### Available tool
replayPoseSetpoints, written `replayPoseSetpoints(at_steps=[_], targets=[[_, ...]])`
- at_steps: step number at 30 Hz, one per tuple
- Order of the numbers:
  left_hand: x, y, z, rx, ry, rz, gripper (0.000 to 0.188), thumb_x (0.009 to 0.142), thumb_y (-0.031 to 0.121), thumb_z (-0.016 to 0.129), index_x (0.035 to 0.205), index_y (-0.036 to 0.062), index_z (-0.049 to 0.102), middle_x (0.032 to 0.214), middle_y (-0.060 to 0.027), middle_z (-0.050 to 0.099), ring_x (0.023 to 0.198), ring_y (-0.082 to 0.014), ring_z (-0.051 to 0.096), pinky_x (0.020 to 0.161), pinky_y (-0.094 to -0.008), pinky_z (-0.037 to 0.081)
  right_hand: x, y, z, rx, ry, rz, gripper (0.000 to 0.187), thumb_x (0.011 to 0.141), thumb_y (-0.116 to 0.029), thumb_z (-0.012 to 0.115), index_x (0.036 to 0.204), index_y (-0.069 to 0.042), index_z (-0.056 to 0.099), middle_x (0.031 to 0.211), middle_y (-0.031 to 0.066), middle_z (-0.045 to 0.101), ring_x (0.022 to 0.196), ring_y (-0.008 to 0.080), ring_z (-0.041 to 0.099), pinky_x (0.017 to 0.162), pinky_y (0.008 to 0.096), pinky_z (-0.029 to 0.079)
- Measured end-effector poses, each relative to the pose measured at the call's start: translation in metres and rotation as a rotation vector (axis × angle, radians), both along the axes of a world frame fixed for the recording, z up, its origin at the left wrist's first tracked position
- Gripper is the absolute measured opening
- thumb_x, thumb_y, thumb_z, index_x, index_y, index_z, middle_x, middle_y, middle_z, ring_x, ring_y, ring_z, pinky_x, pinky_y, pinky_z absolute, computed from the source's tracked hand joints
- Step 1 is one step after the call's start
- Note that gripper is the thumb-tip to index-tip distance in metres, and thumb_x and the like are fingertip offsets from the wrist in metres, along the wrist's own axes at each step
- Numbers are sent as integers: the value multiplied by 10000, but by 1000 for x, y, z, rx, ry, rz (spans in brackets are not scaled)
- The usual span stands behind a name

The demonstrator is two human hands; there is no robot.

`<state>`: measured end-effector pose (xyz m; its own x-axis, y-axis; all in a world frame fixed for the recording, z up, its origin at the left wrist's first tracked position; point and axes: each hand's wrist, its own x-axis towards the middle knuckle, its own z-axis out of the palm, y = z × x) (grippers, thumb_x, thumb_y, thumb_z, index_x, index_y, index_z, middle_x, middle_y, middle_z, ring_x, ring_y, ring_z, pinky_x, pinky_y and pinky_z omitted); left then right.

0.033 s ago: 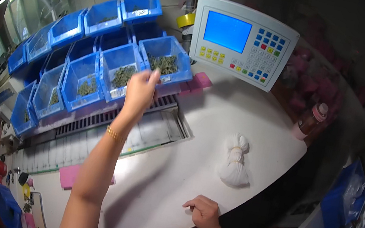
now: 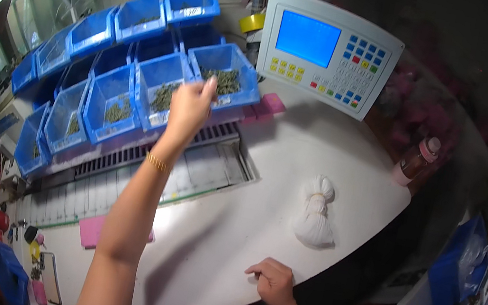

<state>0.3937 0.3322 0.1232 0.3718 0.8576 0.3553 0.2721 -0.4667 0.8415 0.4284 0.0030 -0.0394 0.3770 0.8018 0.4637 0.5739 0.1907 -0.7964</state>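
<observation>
My left hand [image 2: 192, 107], with a gold bracelet on its wrist, is raised at the front of the lower row of blue bins. Its fingers are closed; whatever they may hold is hidden. Behind the hand, the rightmost lower blue bin [image 2: 234, 59] contains small greenish dried plant pieces [image 2: 229, 79]. The neighbouring blue bin [image 2: 160, 72] holds similar pieces, partly covered by the hand. Loosely curled, my right hand [image 2: 274, 283] rests at the near edge of the white table [image 2: 226, 215], nothing visible in it. Beyond it lies a white cloth bundle [image 2: 315, 225] tied at its neck.
A panel with a blue screen [image 2: 308, 40] and keypad stands at the back. Slotted metal plates [image 2: 206, 162] lie below the bins. Pink blocks [image 2: 272, 104], a pink-capped bottle [image 2: 417, 160] and a phone [image 2: 51, 278] are around the table. An upper row of blue bins [image 2: 140, 17] rises behind.
The view has shifted slightly. My left hand is still closed at the bins, a touch higher against the rightmost one. My right hand keeps its place.
</observation>
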Motion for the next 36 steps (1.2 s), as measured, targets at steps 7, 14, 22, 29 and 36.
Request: replayPoseSetpoints(at_steps=[7, 14, 22, 29, 36], targets=[[-195, -137, 19, -227, -1273, -473, 111, 938, 98, 467, 973, 57, 564, 698, 12, 370, 564, -120, 363, 531, -188, 305, 4, 5, -4, -18, -8, -15, 218, 692, 76, 509, 776, -50, 665, 676, 90, 605, 613, 246, 627, 559, 353, 509], [-220, -220, 80, 161, -592, -1351, 397, 899, 256, 495, 652, -27, 623, 543, -102, 543, 444, -193, 504, 445, -307, 344, 8, 10, -11, -54, -34, -34, 259, 701, 114, 456, 762, -21, 669, 681, 106, 614, 599, 226, 628, 564, 325, 517], [-275, -241, 81, 216, -396, -1188, 343, 875, 223, 502, 663, -30, 594, 562, -89, 528, 445, -186, 459, 450, -292, 329, 1, 13, -12, -39, -175, -118, 189, 728, 81, 519, 742, -63, 641, 696, 77, 631, 641, 245, 642, 580, 360, 517], [-305, -255, 69, 334, -454, -1141, 239, 818, 167, 565, 677, -24, 588, 551, -82, 520, 457, -179, 463, 449, -289, 303, -4, 16, -13, -22, -248, -104, 214, 692, 116, 509, 735, -47, 641, 670, 89, 619, 620, 237, 634, 570, 338, 515], [-312, -261, 63, 420, -689, -1184, 188, 794, 126, 572, 683, -25, 589, 540, -77, 513, 454, -176, 481, 438, -278, 284, -8, 15, -13, -38, -343, -178, 153, 731, 64, 559, 711, -73, 624, 681, 51, 631, 649, 238, 639, 580, 358, 519]])
